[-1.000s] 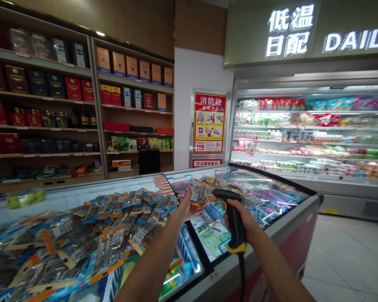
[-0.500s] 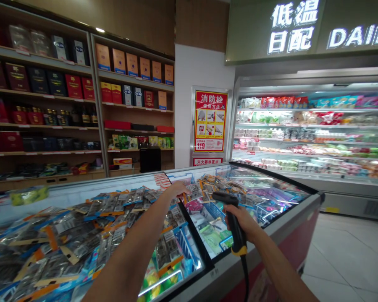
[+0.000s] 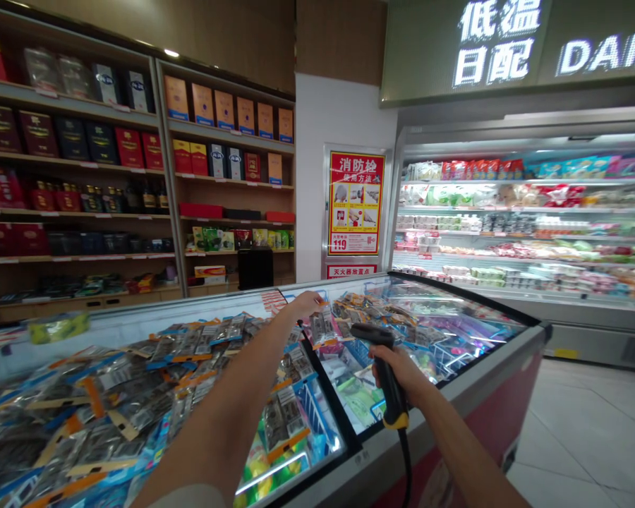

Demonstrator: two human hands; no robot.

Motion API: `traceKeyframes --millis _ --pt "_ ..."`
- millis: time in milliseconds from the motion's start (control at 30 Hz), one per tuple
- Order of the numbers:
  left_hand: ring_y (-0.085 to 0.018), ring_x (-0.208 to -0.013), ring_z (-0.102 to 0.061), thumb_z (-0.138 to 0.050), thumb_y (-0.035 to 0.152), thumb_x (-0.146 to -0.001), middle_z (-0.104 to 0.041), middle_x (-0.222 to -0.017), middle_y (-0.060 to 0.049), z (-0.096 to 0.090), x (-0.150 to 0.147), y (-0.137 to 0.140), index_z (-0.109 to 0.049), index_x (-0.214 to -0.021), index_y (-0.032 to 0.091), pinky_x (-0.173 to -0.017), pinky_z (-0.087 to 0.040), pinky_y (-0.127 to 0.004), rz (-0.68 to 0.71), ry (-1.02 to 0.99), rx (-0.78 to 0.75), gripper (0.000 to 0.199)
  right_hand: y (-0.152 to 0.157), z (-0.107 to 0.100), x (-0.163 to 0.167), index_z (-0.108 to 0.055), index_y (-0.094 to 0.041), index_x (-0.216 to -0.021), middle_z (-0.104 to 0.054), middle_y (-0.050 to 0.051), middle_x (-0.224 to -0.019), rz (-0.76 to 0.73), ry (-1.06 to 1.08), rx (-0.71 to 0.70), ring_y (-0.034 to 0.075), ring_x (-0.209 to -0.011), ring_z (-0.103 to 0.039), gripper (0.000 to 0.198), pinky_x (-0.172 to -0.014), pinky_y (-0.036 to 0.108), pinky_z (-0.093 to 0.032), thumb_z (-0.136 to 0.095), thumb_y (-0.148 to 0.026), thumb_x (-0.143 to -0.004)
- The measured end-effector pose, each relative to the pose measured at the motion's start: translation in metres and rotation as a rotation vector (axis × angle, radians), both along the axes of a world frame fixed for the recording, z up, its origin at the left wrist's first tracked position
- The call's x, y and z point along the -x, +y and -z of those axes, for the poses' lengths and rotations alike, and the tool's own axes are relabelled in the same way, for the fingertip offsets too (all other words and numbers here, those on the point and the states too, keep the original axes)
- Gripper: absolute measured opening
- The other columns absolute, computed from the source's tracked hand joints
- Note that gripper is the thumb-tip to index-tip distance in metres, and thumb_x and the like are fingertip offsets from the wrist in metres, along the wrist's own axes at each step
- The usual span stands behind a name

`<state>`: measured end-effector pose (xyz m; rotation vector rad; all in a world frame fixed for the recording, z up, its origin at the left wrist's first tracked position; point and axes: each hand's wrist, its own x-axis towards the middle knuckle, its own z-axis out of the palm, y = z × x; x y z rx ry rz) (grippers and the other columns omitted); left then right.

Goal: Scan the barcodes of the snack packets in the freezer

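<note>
My left hand (image 3: pixel 305 305) reaches over the far part of the freezer, its fingers pinched on the orange top edge of a small clear packet (image 3: pixel 322 326) that hangs below them. My right hand (image 3: pixel 402 367) is wrapped round the handle of a black and yellow barcode scanner (image 3: pixel 389 374), its head pointing left toward the packet and its cable hanging down. Many similar dark-filled packets (image 3: pixel 185 346) with orange and blue edges lie in a heap on the left side of the freezer top. A smaller pile of packets (image 3: pixel 370 310) lies to the right, beyond the scanner.
The chest freezer (image 3: pixel 455 374) has a pale rim and a dark divider (image 3: pixel 328 388); blue baskets (image 3: pixel 315 409) and bagged goods show under its glass. Shelves of boxes (image 3: pixel 222 169) stand behind at left, an open chiller (image 3: pixel 529 226) at right. Tiled floor (image 3: pixel 587 423) lies at right.
My left hand has risen slightly, and the packet now hangs more upright from its fingers. The scanner in my right hand has shifted a little left. The view has turned slightly left.
</note>
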<state>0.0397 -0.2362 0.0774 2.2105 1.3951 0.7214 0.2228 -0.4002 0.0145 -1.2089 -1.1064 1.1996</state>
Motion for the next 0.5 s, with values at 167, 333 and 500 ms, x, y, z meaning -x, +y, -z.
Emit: traceKeyframes --millis 167,333,500 --pt "-0.007 -0.044 -0.042 -0.05 0.016 -0.063 -0.055 -0.056 0.002 0.003 0.0 0.01 -0.063 -0.085 0.012 -0.044 -0.031 -0.018 -0.006 -0.06 -0.062 0.026 -0.004 0.0 0.005 -0.053 -0.013 -0.064 -0.051 -0.002 -0.041 -0.05 0.024 0.04 0.008 -0.034 -0.046 0.023 -0.036 0.02 -0.038 -0.054 -0.037 -0.066" --pt "-0.007 -0.047 -0.043 -0.052 0.017 -0.062 -0.057 -0.059 0.001 0.006 0.002 0.018 -0.064 -0.083 0.012 -0.046 -0.032 -0.018 0.002 -0.085 -0.091 0.024 -0.006 -0.001 0.008 -0.052 -0.013 -0.064 -0.052 -0.002 -0.041 -0.093 0.043 0.076 0.008 -0.033 -0.046 0.023 -0.037 0.02 -0.038 -0.052 -0.037 -0.066" --pt "-0.007 -0.051 -0.046 -0.053 0.016 -0.062 -0.059 -0.065 0.0 0.005 0.002 0.019 -0.064 -0.086 0.012 -0.048 -0.033 -0.017 -0.007 -0.087 -0.114 0.026 -0.005 -0.001 0.007 -0.051 -0.013 -0.062 -0.051 -0.002 -0.04 -0.11 0.089 0.087 0.008 -0.033 -0.046 0.023 -0.036 0.02 -0.038 -0.052 -0.036 -0.067"
